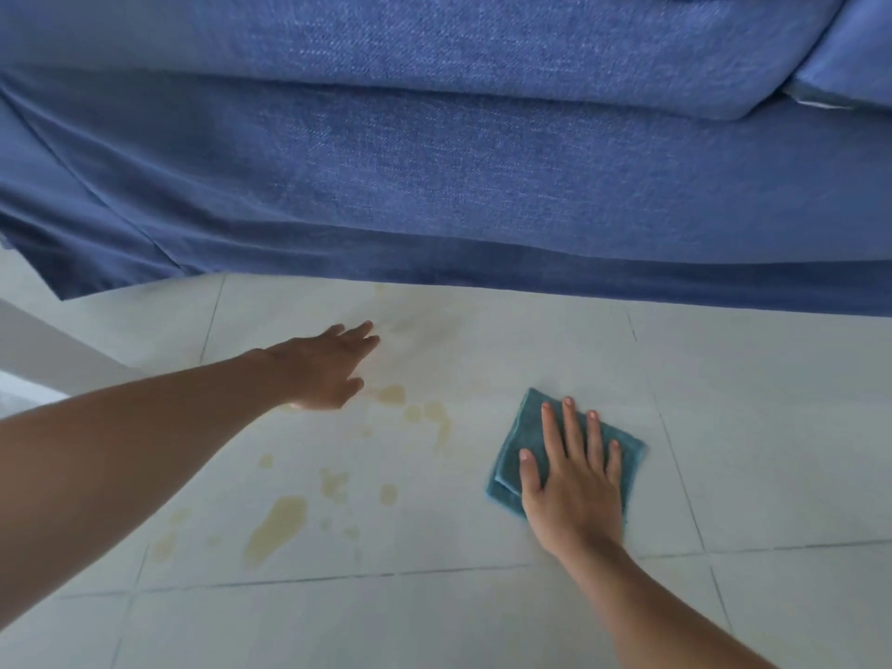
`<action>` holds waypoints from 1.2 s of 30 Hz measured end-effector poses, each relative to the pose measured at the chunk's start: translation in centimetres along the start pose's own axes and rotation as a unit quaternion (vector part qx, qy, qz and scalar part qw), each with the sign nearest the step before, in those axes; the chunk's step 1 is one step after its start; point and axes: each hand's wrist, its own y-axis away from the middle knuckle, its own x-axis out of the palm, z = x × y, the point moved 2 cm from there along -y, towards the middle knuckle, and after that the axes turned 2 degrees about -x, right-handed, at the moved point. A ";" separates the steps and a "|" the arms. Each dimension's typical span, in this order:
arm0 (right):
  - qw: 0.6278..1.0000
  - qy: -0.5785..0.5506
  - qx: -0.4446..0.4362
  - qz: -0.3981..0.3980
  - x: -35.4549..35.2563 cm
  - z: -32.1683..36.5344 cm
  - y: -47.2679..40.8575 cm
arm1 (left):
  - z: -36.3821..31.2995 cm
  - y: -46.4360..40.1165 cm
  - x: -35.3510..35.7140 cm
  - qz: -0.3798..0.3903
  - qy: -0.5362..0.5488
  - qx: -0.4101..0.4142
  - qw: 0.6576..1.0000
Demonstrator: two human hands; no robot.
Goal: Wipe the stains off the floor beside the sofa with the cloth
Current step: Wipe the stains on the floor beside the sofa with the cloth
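A folded teal cloth (523, 429) lies flat on the pale tiled floor (772, 451). My right hand (572, 475) rests palm down on the cloth with its fingers spread, pressing it against the tile. Several yellowish stains (277, 526) are scattered on the tiles to the left of the cloth, the largest near the bottom left. A fainter smear (415, 325) lies close to the sofa. My left hand (323, 366) reaches forward over the floor, fingers extended, holding nothing, just left of the upper stains.
The blue fabric sofa (458, 161) fills the upper half of the view, its lower edge hanging close to the floor. A blue cushion (849, 55) sits at the top right. A grey ledge or wall base (43, 340) is at the left.
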 end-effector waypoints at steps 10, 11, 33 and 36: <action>0.999 -0.006 -0.038 0.036 -1.2 6.6 -7.5 | 3.9 3.9 3.0 -0.007 -0.019 -0.044 0.999; 0.998 -0.004 -0.045 0.039 -1.3 7.0 -8.1 | 4.4 3.9 3.2 -0.009 -0.012 -0.046 0.999; 0.981 0.002 -0.187 0.049 -1.2 21.0 -17.4 | 7.1 3.6 5.3 -0.003 0.026 -0.005 1.000; 0.969 0.005 -0.240 0.060 -0.9 23.1 -17.3 | 7.0 3.6 5.2 0.003 0.034 -0.008 0.999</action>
